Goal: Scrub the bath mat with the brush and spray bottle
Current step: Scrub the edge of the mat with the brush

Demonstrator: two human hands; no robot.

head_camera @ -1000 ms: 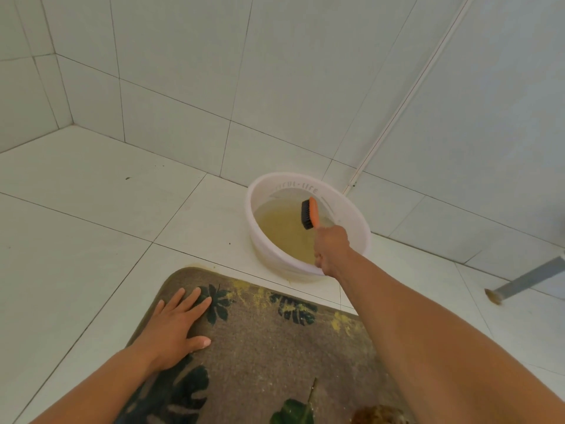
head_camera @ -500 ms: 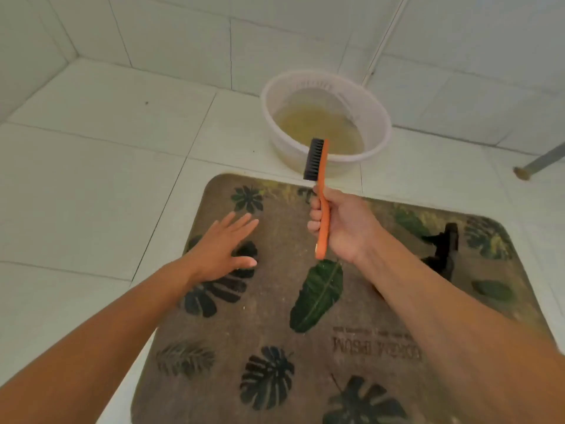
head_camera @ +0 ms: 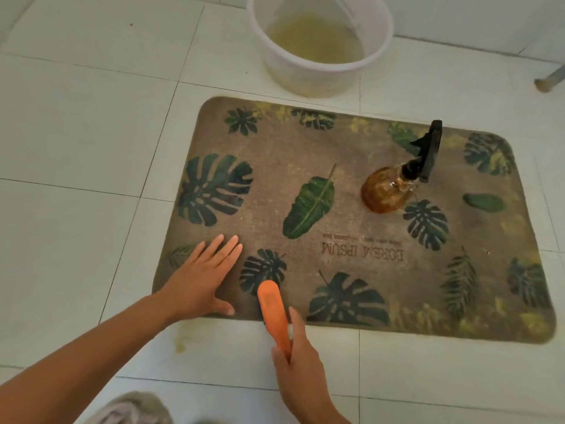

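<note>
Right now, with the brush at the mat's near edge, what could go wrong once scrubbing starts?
1. The spray bottle stands on the bath mat; long strokes of the brush toward the right could knock it over.
2. Only the left hand pins the mat, at its near left corner, so hard pushes from the right hand might slide it on the tiles toward the basin of murky water.

White tiled floor (head_camera: 76,123), dark grout lines, pale basin (head_camera: 305,82) of yellowish water, perhaps a metal leg (head_camera: 550,79) far right
</note>
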